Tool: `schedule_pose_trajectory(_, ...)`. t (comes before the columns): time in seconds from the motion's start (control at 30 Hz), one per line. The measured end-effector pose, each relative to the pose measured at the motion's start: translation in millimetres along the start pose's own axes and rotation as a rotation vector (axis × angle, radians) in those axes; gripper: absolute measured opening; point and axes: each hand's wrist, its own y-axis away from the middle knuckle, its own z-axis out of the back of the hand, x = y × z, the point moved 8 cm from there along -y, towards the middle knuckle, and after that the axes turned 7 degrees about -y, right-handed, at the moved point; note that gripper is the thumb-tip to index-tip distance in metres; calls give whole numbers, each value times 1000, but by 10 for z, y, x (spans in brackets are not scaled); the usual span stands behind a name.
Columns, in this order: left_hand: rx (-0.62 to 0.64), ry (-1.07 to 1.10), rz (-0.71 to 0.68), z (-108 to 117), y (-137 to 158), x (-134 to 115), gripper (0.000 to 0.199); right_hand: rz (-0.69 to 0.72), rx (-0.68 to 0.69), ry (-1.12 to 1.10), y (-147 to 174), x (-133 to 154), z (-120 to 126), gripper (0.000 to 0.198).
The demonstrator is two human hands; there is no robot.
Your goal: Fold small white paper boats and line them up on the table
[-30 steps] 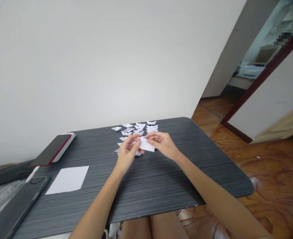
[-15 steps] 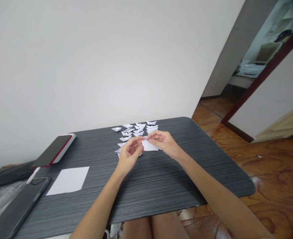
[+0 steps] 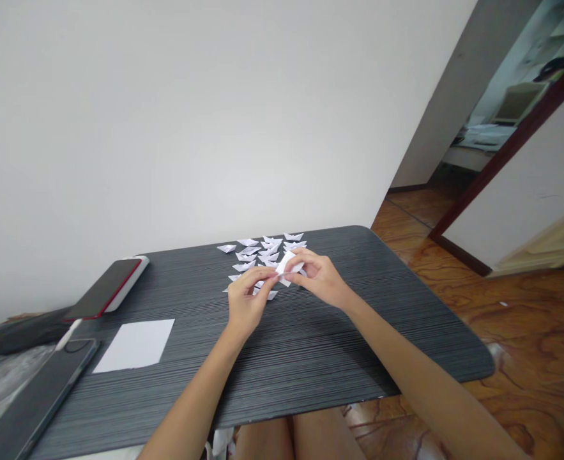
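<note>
Between my two hands is a small folded piece of white paper [image 3: 286, 267], held above the dark table [image 3: 291, 358]. My left hand [image 3: 251, 291] pinches its left corner between thumb and fingertips. On the other side, my right hand [image 3: 317, 276] grips it with the thumb below and the fingers curled over the top. Several folded white paper boats [image 3: 244, 266] stand in rows behind and beneath my hands, some of them partly hidden by the fingers.
A white paper sheet [image 3: 135, 345] lies flat on the table's left. Beyond it are a red-edged phone [image 3: 106, 287] on a white object and a dark phone [image 3: 42, 396] with a white cable [image 3: 68, 335]. A white wall [image 3: 214, 128] rises behind the table.
The folded paper has turned from lying level to tilted, with a corner now pointing up. My left fingers have closed in on its corner, and the right hand has curled round it.
</note>
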Motion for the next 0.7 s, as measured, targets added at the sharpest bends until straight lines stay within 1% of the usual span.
schedule_pose_trajectory(0.1, -23, -32, -22, 8, 15, -19, 6, -99, -25, -149, 6, -139, -24, 11)
schedule_pose_trajectory(0.17, -25, -44, -9, 5, 26, -18, 5, -163, -70, -204, 17, -212, -19, 13)
schedule_pose_trajectory(0.3, -3, -19, 108, -23, 50, 44, 11, -247, -189, -245, 50, -321, 29, 18)
schedule_pose_trajectory(0.37, 7, -4, 149, -38, 59, 66, 13, -253, -218, -232, 60, -349, 43, 21)
schedule_pose_trajectory(0.53, 12, 24, 180, -51, 61, 78, 17, -207, -242, -174, 62, -325, 50, 22)
schedule_pose_trajectory(0.7, 91, 29, 233, -113, 70, 109, 21, -186, -228, -160, 57, -299, 23, 20)
